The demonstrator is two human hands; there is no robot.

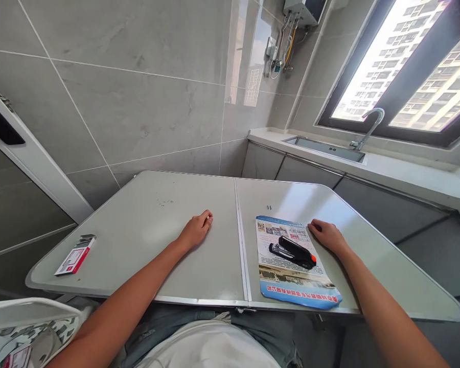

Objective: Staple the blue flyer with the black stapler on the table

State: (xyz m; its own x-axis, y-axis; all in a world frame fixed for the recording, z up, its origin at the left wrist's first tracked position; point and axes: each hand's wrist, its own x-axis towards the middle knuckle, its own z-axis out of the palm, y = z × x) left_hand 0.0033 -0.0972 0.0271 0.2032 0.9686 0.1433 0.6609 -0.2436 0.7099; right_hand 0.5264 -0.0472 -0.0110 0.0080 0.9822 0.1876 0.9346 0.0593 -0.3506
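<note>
A stapler lay on a flyer. The right hand, relaxed and empty, touched the flyer's right edge; the left hand, loosely curled and empty, rested left of it.

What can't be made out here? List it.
Head view:
- Left hand: curled fingers hide whether anything is pinched in them.
- Leaflet: print too small; stapler covers the middle.
- Red box: label too small.
- Two specks on the table: too small to name.
</note>
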